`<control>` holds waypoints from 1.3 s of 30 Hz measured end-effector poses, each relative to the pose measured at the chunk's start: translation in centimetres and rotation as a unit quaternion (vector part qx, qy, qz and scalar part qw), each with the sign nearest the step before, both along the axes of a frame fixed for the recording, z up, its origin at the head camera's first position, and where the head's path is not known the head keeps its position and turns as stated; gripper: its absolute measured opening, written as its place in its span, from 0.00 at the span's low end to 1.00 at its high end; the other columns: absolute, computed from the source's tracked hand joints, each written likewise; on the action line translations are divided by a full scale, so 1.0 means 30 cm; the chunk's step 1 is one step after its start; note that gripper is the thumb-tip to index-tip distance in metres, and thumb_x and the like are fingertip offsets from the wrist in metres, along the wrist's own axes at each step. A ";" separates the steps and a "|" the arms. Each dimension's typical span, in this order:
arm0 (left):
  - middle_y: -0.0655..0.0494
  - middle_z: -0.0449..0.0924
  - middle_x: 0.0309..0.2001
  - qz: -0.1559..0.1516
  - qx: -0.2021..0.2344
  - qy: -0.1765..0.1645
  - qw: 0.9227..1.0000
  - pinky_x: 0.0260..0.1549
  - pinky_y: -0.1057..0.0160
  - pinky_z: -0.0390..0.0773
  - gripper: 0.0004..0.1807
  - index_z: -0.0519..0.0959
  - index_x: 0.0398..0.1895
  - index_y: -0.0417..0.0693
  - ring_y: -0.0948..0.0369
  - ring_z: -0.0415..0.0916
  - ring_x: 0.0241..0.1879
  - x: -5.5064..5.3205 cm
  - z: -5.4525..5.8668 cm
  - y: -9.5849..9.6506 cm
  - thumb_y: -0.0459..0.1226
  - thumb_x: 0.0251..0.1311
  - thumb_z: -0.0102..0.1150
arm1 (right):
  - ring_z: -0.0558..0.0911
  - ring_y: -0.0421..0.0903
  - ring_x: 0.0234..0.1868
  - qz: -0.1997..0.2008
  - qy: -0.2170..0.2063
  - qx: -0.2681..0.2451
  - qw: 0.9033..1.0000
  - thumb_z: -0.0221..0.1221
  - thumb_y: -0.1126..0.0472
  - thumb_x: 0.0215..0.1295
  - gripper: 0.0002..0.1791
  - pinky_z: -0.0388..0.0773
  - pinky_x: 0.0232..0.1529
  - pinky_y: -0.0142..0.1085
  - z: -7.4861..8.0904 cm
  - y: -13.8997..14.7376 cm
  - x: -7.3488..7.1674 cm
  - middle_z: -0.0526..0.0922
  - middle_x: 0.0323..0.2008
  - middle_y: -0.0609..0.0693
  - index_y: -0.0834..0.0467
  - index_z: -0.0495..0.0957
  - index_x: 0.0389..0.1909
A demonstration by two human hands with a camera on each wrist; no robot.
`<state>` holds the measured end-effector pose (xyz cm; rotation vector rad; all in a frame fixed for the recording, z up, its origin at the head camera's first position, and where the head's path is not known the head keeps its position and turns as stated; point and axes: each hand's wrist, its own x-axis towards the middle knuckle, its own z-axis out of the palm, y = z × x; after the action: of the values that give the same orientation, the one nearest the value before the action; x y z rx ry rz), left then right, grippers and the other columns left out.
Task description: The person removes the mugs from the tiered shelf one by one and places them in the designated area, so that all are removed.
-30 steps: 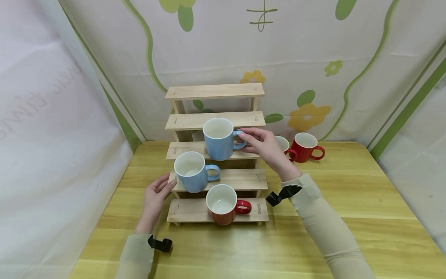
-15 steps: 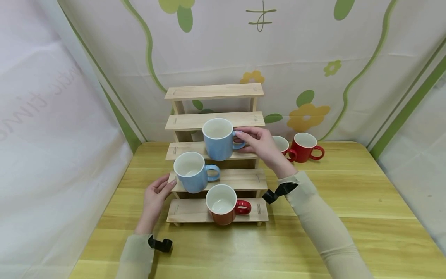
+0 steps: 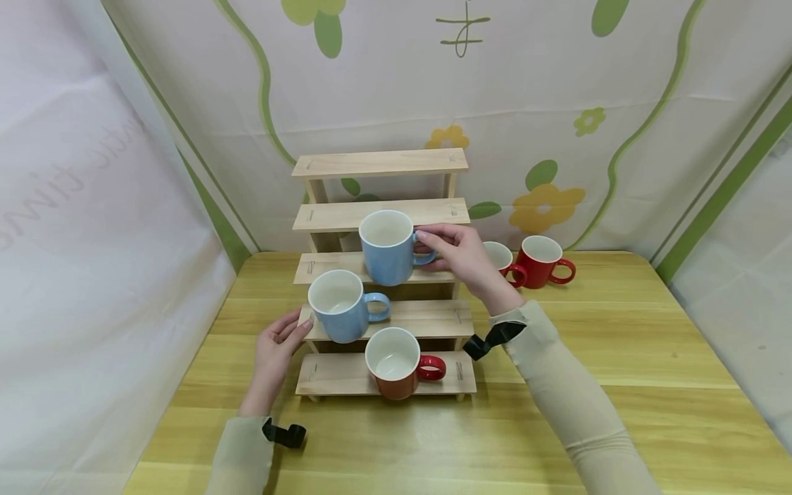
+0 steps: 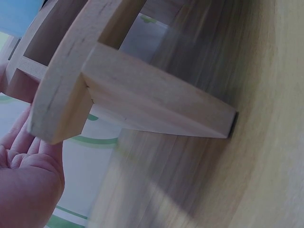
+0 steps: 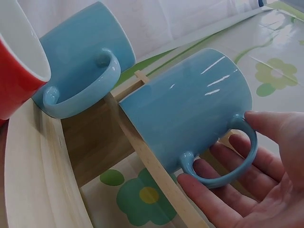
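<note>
A stepped wooden shelf (image 3: 380, 163) stands on the table. On its third board from the bottom sits a blue mug (image 3: 388, 249), and my right hand (image 3: 460, 254) pinches its handle, thumb on top and fingers behind, as the right wrist view shows. A second blue mug (image 3: 339, 306) rests at the left of the board below, handle to the right. Lowest is a mug with a red handle (image 3: 396, 364). My left hand (image 3: 278, 350) grips the left end of the second board; the left wrist view shows its fingers (image 4: 21, 137) reaching up behind the wood.
Two more red mugs stand on the table behind my right hand, one of them (image 3: 540, 261) in plain sight and the other (image 3: 500, 256) partly covered by the hand. A flowered cloth (image 3: 544, 89) hangs behind the shelf.
My right hand and forearm have shifted slightly to the left at the mug's handle. The mugs and my left hand have stayed where they were.
</note>
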<state>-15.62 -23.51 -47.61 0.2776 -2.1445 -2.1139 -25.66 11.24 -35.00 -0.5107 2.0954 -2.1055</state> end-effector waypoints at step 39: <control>0.48 0.83 0.53 -0.003 0.003 0.004 1.000 0.49 0.66 0.81 0.27 0.73 0.66 0.33 0.65 0.82 0.48 -0.002 -0.001 -0.001 0.37 0.70 0.65 | 0.87 0.54 0.46 -0.031 0.059 -0.030 0.997 0.65 0.59 0.72 0.15 0.85 0.44 0.50 -0.049 0.020 0.039 0.87 0.46 0.60 0.65 0.84 0.50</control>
<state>-15.68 -23.53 -47.64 0.2617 -2.1372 -2.1214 -24.50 11.83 -36.47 -0.5982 2.1411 -2.2299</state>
